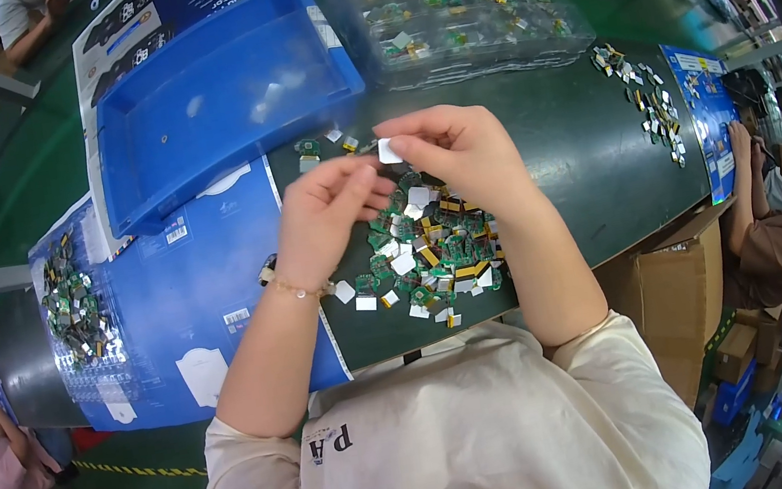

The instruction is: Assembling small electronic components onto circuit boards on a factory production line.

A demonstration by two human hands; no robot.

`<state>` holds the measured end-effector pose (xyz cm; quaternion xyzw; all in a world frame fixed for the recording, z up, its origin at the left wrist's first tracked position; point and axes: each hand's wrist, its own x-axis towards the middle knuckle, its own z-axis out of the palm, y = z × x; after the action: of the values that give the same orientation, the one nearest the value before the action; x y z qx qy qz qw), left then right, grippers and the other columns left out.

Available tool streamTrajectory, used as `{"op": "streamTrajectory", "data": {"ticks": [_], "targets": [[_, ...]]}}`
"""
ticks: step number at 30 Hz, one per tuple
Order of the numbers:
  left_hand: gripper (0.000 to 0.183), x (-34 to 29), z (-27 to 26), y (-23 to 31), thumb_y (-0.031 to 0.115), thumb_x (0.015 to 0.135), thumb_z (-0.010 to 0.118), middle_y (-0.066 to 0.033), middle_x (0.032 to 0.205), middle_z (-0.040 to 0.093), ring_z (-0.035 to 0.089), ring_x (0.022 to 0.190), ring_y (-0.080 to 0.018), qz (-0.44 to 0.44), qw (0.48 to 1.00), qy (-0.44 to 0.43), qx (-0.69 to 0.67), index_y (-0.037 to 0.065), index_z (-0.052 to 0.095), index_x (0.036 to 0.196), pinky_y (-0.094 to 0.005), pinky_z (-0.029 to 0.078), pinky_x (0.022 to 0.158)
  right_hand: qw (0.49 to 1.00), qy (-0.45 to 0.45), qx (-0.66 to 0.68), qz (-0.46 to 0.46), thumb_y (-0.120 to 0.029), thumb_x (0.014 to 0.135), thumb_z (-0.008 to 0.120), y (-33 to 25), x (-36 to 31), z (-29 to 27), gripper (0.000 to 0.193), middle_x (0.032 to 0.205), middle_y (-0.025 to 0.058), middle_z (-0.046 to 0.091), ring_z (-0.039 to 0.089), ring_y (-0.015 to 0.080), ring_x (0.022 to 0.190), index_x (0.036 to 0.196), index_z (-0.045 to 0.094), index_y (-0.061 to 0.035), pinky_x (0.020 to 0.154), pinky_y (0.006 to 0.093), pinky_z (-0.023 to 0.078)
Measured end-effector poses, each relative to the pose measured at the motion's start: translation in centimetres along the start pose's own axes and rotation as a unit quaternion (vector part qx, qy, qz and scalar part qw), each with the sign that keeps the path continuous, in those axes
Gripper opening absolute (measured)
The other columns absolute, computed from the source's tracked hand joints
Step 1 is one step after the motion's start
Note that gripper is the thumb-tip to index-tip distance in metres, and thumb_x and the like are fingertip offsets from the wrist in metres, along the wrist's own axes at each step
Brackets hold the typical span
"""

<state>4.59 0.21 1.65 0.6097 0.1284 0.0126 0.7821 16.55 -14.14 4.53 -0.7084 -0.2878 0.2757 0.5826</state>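
Observation:
Between the thumb and fingers of my right hand (463,148) is a small white square piece (388,151). My left hand (332,201) is close beside it, fingers curled in; whether anything sits in them is hidden. Just below both hands spreads a loose pile of small green circuit boards (458,250), mixed with white squares and yellow-gold strips. A few more small boards (307,151) lie beyond my left hand on the dark green table (566,163).
A blue plastic bin (221,118) stands at the far left, on blue printed sheets (161,329). Stacked clear trays (479,19) with small parts are at the back. More boards lie at left (78,312) and right (648,105). A cardboard box (676,293) stands below the table's right edge; other people sit nearby.

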Motion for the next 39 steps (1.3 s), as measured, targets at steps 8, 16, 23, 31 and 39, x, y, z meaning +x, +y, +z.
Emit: {"op": "streamTrajectory", "data": {"ticks": [8, 16, 23, 31, 39], "targets": [[0.013, 0.3, -0.3, -0.5, 0.009, 0.089, 0.06, -0.0067, 0.094, 0.067, 0.063, 0.084, -0.012, 0.041, 0.989, 0.132, -0.044, 0.001, 0.061, 0.1, -0.023, 0.05, 0.072, 0.965, 0.089, -0.189, -0.159, -0.007, 0.078, 0.07, 0.5, 0.1, 2.1, 0.012, 0.078, 0.0026, 0.066, 0.059, 0.0089, 0.066, 0.091, 0.071, -0.007, 0.059, 0.0222, 0.046], [0.014, 0.2, 0.3, -0.2, 0.003, 0.088, 0.061, -0.0084, 0.097, 0.066, 0.063, 0.091, -0.0129, 0.072, 0.985, 0.12, -0.1, -0.001, 0.061, 0.101, -0.0235, 0.05, 0.079, 0.934, 0.137, -0.252, -0.213, -0.01, 0.074, 0.073, 0.8, 0.5, 1.9, 0.008, 0.077, 0.0026, 0.065, 0.058, 0.0152, 0.067, 0.08, 0.07, -0.0073, 0.056, 0.0256, 0.045], [0.022, 0.3, -0.3, -0.8, -0.005, 0.084, 0.061, -0.0097, 0.102, 0.064, 0.062, 0.094, -0.0131, 0.079, 0.987, 0.108, -0.092, -0.002, 0.058, 0.105, -0.0243, 0.05, 0.085, 0.946, 0.118, -0.22, -0.206, -0.01, 0.073, 0.074, 0.6, 0.3, 2.2, 0.009, 0.076, 0.0033, 0.064, 0.058, 0.0159, 0.068, 0.08, 0.07, -0.0063, 0.056, 0.0264, 0.045], [0.029, 0.6, 0.1, -1.0, -0.005, 0.082, 0.064, -0.0098, 0.104, 0.063, 0.061, 0.094, -0.0137, 0.076, 0.977, 0.125, -0.153, -0.004, 0.056, 0.11, -0.0252, 0.05, 0.085, 0.91, 0.144, -0.287, -0.262, -0.009, 0.069, 0.073, 0.6, 0.3, 2.5, 0.009, 0.074, 0.0037, 0.063, 0.059, 0.0178, 0.068, 0.075, 0.066, -0.0073, 0.057, 0.0282, 0.046], [0.031, 1.0, -0.8, -0.7, 0.003, 0.086, 0.062, -0.0095, 0.102, 0.064, 0.061, 0.094, -0.0151, 0.08, 0.963, 0.169, -0.194, -0.002, 0.055, 0.116, -0.025, 0.049, 0.083, 0.917, 0.144, -0.271, -0.255, -0.01, 0.07, 0.068, -3.7, 2.3, 2.5, 0.008, 0.073, 0.0029, 0.062, 0.059, 0.0206, 0.069, 0.074, 0.062, -0.0077, 0.061, 0.0321, 0.048]]}}
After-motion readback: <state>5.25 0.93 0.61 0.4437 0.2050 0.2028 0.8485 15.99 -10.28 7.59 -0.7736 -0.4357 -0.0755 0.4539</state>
